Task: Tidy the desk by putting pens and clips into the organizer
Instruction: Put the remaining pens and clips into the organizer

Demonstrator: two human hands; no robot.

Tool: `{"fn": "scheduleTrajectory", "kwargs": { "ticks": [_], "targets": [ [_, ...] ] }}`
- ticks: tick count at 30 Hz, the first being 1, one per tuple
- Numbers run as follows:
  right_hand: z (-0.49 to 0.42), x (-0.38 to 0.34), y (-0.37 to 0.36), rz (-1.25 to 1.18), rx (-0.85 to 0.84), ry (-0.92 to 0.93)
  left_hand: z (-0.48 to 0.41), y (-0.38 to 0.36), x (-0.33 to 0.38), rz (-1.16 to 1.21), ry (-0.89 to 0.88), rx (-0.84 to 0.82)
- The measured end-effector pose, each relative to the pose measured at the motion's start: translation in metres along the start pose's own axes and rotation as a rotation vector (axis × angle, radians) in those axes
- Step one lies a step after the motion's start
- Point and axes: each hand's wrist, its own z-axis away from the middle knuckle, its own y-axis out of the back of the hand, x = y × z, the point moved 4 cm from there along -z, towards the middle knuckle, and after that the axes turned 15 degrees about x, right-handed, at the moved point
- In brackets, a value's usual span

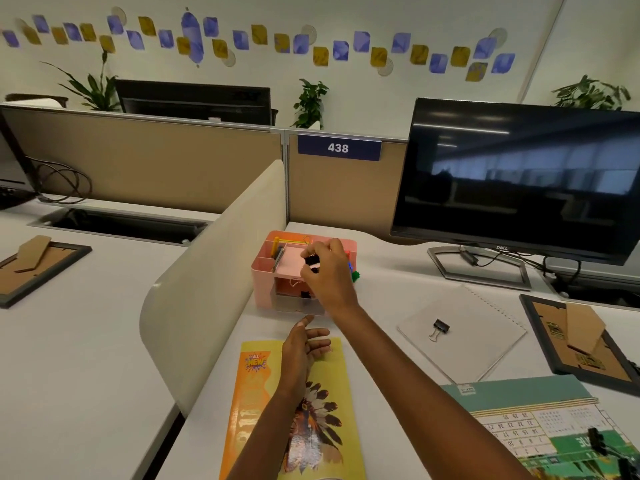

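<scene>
Office cubicles fill the head view: a white desk [381, 289] backed by a tan partition [173, 161] that carries a blue number plate [338, 147] reading 438, with a curved cream divider [214, 271] separating this desk from the one to the left. A dark Dell monitor [519, 181] stands at the back right. The pink organizer [266, 275] sits against the divider, near the partition. A yellow pen [277, 245] stands in one of its rear compartments, and a small black clip [305, 294] lies in its lower front section. The right hand [329, 271] is raised over the organizer's top, fingers curled and pinching a black binder clip [311, 261] just above the flat pink lid area. Small red, blue and green items show past the knuckles, but the hand covers too much of them to tell what they are. The left hand [304, 344] is nearer the camera, over the top edge of a yellow and orange magazine [252, 410]. Its fingers are loose and lightly spread and hold nothing; whether it touches the cover I cannot tell. To the right, well apart from the organizer, a second binder clip [440, 329] lies on a spiral notebook [485, 341] with its wire handles towards the camera. Beyond the notebook a picture frame [581, 337] lies face down, its cardboard stand showing, and another frame [38, 268] lies the same way on the neighbouring desk. A calendar [540, 427] with a teal top covers the near right corner.
</scene>
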Motion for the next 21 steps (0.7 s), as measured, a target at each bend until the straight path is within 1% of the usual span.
{"fn": "scheduleTrajectory", "kwargs": {
  "ticks": [2,4,7,10,12,14,17,19,21],
  "targets": [
    [0.0,-0.001,-0.014,0.068,-0.001,0.131,-0.001,0.001,-0.001,-0.012,-0.003,-0.004],
    [0.003,0.004,-0.023,0.152,-0.041,0.262,-0.001,0.001,-0.001,-0.016,-0.007,-0.012],
    [0.012,0.016,-0.03,0.256,-0.164,0.406,-0.001,0.002,-0.002,-0.008,-0.012,-0.018],
    [0.02,0.026,-0.026,0.275,-0.291,0.493,-0.003,0.001,-0.003,0.007,-0.012,-0.014],
    [0.022,0.03,-0.02,0.242,-0.343,0.494,-0.005,0.001,-0.004,0.006,-0.006,-0.02],
    [0.022,0.036,-0.01,0.198,-0.34,0.448,-0.006,0.001,-0.004,0.002,-0.004,-0.025],
    [0.023,0.048,0.015,0.181,-0.245,0.455,-0.007,0.001,-0.004,0.004,-0.006,-0.022],
    [0.027,0.065,0.033,0.221,-0.198,0.457,-0.008,0.001,-0.005,0.001,0.001,-0.008],
    [0.028,0.089,0.052,0.272,-0.151,0.377,-0.008,0.001,-0.005,0.009,0.011,-0.006]
  ]
}}
